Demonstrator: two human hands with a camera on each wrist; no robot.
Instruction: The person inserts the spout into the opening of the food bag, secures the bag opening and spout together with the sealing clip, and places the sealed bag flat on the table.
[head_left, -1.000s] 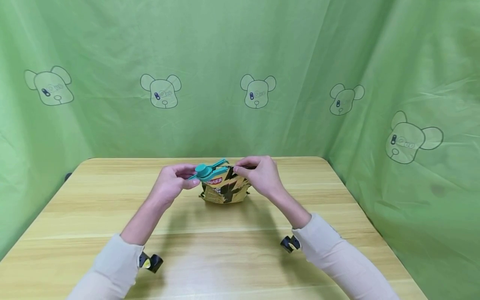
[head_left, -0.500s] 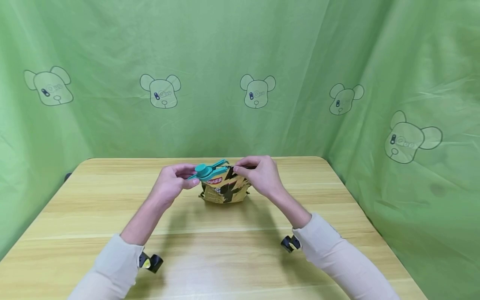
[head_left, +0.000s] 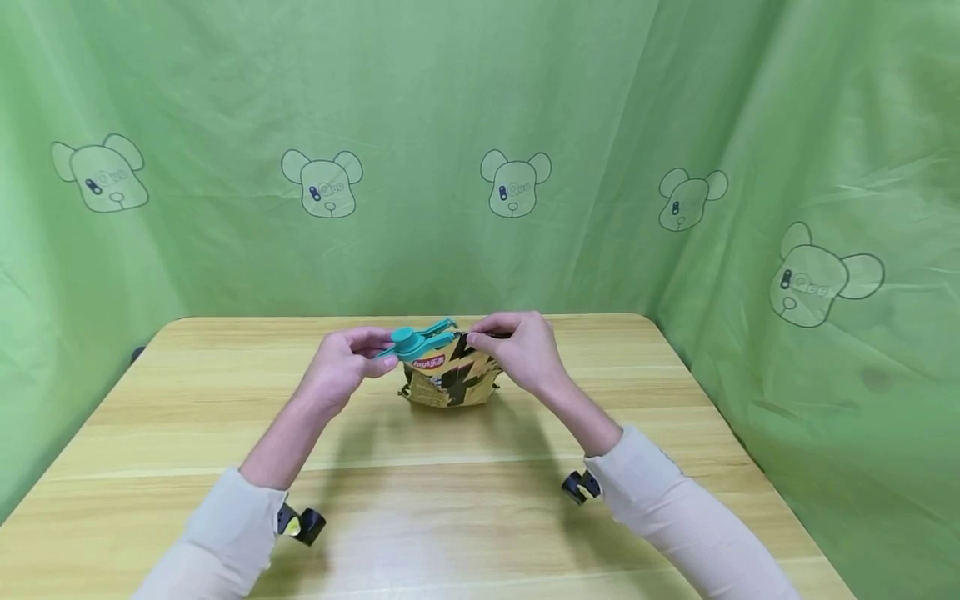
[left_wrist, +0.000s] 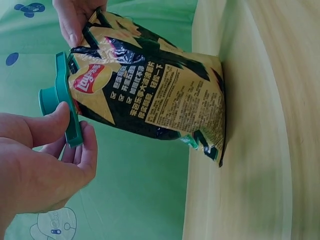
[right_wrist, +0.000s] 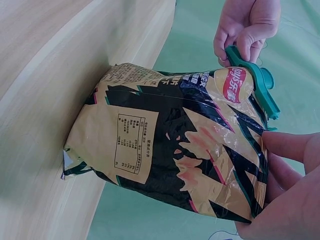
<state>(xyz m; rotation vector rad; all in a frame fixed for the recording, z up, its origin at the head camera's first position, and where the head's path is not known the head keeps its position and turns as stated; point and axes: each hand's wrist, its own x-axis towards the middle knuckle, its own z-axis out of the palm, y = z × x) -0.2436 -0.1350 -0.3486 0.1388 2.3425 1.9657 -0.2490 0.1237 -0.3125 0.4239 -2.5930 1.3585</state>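
Note:
A gold and black Lay's chip bag stands on the table, its printed back showing in the left wrist view. My left hand pinches the end of a teal bag clip that has a round cap. In the head view the clip's two arms are spread apart, straddling the left part of the bag's top edge. My right hand pinches the right part of that top edge between thumb and fingers. The right wrist view shows the clip beside the bag's red logo, a little apart from my right thumb.
The light wooden table extends around the bag on all sides. Green curtains with bear-head drawings hang behind and to the sides. Black wrist cameras are worn under both sleeves.

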